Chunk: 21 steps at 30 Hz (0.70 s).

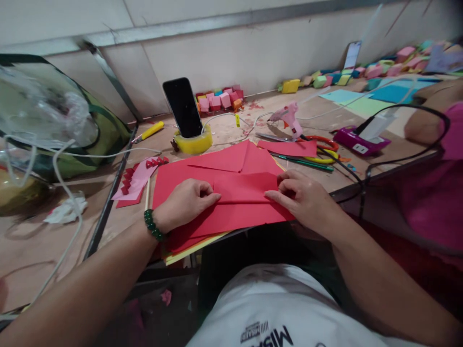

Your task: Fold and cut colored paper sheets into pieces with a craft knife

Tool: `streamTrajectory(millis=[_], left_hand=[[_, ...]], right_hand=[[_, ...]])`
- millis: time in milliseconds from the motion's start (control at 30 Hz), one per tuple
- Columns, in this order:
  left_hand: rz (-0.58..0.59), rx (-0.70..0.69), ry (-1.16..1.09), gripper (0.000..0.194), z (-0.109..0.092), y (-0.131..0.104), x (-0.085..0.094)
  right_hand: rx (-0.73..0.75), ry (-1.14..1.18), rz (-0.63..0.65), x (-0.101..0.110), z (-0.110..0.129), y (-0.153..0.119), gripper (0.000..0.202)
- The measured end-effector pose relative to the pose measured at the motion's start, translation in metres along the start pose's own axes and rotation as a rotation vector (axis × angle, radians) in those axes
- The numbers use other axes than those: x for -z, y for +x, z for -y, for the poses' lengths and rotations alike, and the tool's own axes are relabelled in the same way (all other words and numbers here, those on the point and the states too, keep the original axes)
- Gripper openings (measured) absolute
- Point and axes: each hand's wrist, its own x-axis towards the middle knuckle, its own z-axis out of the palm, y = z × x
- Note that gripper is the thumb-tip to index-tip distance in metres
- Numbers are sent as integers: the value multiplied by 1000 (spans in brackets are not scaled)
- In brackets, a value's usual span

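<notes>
A folded red paper strip (246, 189) lies across a stack of red paper sheets (224, 218) at the table's front edge, with yellow paper showing underneath. My left hand (190, 201), with a green bead bracelet at its wrist, pinches the strip's left end between thumb and curled fingers. At the strip's right end, my right hand (298, 196) pinches it in the same way. Another loose red piece (226, 159) with a pointed corner rests on the stack just beyond the strip.
Behind the stack, a phone (183, 108) leans in a yellow tape roll (195, 143). A pink glue gun (288, 120), orange-handled scissors (323, 143) and a purple power socket (360, 142) lie right. Small red pieces (126, 180) sit left. Another person's arm (430, 108) is far right.
</notes>
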Motion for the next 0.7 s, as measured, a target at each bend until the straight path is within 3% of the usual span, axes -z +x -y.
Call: streamTrajectory(millis=[700], left_hand=[[5,0,155,37,-1,-1,-2]], right_hand=[[19,53,2,1,-1,-5,33]])
